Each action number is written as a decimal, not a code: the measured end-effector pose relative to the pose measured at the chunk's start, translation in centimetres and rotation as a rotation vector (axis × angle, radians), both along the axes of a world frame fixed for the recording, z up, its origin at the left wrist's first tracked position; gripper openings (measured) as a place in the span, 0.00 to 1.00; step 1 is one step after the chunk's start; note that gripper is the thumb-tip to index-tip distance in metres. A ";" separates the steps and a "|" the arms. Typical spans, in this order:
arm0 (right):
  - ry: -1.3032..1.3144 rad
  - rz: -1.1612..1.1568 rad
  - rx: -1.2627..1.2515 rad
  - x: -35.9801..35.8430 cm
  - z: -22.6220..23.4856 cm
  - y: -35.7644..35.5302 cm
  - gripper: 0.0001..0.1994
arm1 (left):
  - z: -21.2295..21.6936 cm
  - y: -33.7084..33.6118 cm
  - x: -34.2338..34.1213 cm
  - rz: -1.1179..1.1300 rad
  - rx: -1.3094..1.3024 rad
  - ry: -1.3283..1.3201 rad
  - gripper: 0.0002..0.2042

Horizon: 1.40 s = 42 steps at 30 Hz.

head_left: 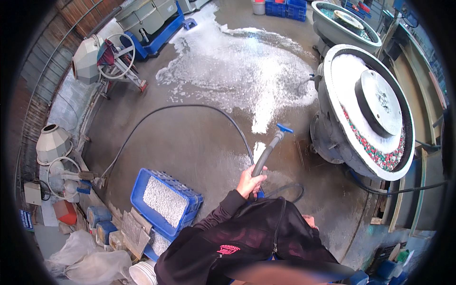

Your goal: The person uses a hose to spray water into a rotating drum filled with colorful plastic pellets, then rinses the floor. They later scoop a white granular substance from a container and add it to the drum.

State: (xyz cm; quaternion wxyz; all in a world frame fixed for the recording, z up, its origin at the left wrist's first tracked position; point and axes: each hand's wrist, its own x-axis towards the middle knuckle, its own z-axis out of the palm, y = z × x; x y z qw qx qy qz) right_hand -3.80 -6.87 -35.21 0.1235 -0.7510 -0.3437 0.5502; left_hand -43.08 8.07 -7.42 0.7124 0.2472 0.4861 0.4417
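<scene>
One left hand [251, 184]: closed around the wand [267, 159], on the part nearer the body; we judge that grip suits steering the far end from a stance well back.
Head [285, 128]: blue, at the wand's far end, ahead of us and just beside a strip of foam [258, 151]; we cannot tell whether it touches the floor [190, 137].
Right hand [311, 221]: mostly hidden by the jacket [247, 223], so we cannot tell whether it is open or closed.
Hose [185, 105]: a loose arc over the floor from the left toward the wand; we read the slack as room for the arm to swing.
Crate [194, 202]: blue, left of the arm, holding white pellets [164, 199]; its walls, we suppose, stop them scattering.
Tub [330, 107]: at right, on a thick base, foam and coloured chips [375, 151] ringing its hub [382, 102]; we take the rim as containing both.
</scene>
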 end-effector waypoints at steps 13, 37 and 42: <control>-0.004 -0.234 -0.076 2.7 5.3 1.7 0.11 | 0.4 1.0 4.5 -0.005 -0.013 0.033 0.14; 0.011 -0.052 0.033 22.0 -10.9 -5.7 0.09 | 0.2 -2.6 20.6 -0.091 -0.001 0.051 0.12; 0.098 -0.117 0.001 19.1 -3.4 -1.6 0.11 | 0.1 -3.0 20.2 -0.061 -0.019 0.071 0.12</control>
